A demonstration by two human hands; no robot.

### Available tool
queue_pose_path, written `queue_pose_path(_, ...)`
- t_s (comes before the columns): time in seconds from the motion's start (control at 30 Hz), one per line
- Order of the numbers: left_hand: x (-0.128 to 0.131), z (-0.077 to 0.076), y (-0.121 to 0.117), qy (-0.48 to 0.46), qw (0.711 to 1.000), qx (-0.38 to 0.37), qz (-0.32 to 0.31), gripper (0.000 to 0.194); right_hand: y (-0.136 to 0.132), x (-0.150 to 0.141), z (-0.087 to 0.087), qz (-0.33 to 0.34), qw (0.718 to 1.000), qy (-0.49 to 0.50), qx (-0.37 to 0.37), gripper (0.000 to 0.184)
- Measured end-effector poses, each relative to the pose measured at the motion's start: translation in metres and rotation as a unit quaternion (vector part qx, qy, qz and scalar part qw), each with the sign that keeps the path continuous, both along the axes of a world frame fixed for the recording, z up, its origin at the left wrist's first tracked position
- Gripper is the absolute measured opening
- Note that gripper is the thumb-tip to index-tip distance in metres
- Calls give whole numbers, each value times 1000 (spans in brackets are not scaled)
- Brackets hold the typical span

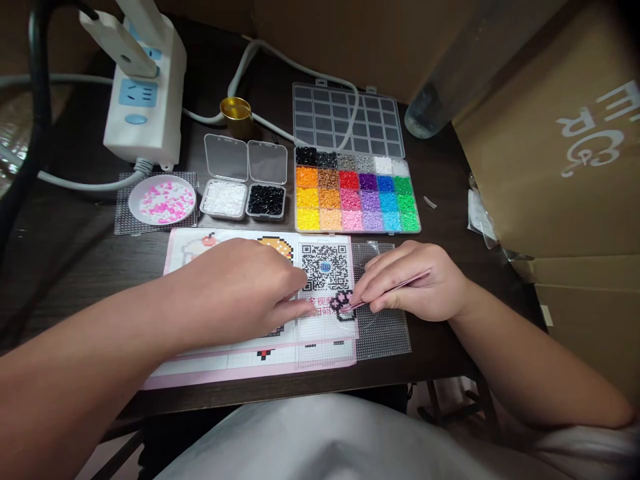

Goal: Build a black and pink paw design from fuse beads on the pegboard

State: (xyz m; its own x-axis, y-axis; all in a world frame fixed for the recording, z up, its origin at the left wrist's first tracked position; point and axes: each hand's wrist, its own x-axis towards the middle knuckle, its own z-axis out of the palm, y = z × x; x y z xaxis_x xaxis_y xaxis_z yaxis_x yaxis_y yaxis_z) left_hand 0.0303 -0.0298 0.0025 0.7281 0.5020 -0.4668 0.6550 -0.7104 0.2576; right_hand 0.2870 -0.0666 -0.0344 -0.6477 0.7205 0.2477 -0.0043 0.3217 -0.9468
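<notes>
My right hand (417, 280) is closed around pink tweezers (403, 285), whose tips point left and down to a small bead design (343, 300). Black beads outline this design, with pink beads inside, on a clear pegboard (327, 330). Whether a bead sits between the tips is too small to tell. My left hand (250, 287) rests over the printed pattern sheet (200, 367), thumb and index finger apart, the thumb at the pegboard's left edge. Its other fingers are hidden beneath the hand. A QR code (325, 267) shows through or beside the clear board.
Behind my hands stand a sorted bead box (358, 193), two small boxes of white beads (223, 199) and black beads (266, 201), and a dish (163, 200) of pink and white beads. A power strip (145, 100), gold cup (237, 117) and cardboard (550, 187) surround them.
</notes>
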Motion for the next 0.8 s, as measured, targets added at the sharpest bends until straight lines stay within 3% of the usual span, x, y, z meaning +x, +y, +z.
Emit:
queue_pose_path(0.43, -4, -4, 0, -57, 998, 4, 11, 44, 0, 2, 0, -1, 1000, -11, -4, 14)
queue_pose_path(0.8, -4, -4, -1, -42, 999, 23, -7, 44, 1, 1, 2, -1, 1000, -13, -6, 12)
